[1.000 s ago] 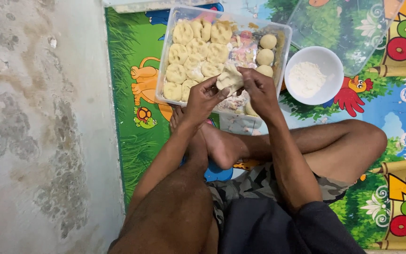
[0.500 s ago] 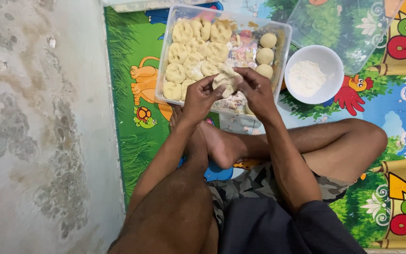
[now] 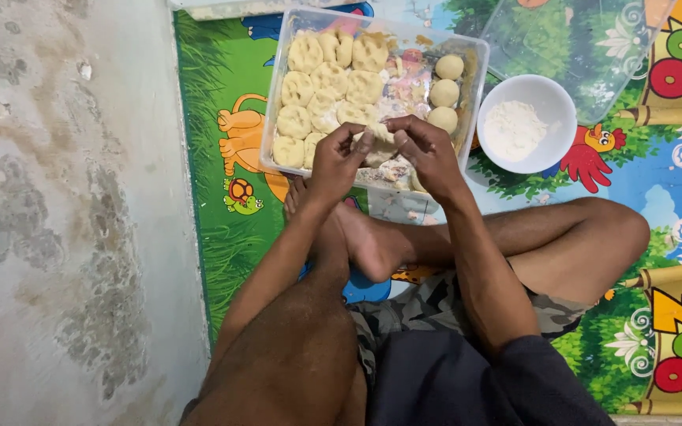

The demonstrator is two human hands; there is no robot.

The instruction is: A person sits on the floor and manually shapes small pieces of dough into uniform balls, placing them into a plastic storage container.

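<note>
Both hands meet over the near edge of the clear plastic tray (image 3: pixel 474 95): left hand (image 3: pixel 339 160) and right hand (image 3: pixel 429 154) pinch one piece of dough (image 3: pixel 380 142) between their fingertips. Just beyond them sit flattened dough pieces (image 3: pixel 321 87), with three dough balls (image 3: pixel 444 93) beyond the right hand. Further right is a white bowl of flour (image 3: pixel 526 123).

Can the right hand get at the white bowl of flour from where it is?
Probably yes. The right hand holds a dough piece with the left hand over the clear tray; the white bowl sits just beyond the tray's wall, uncovered.
</note>
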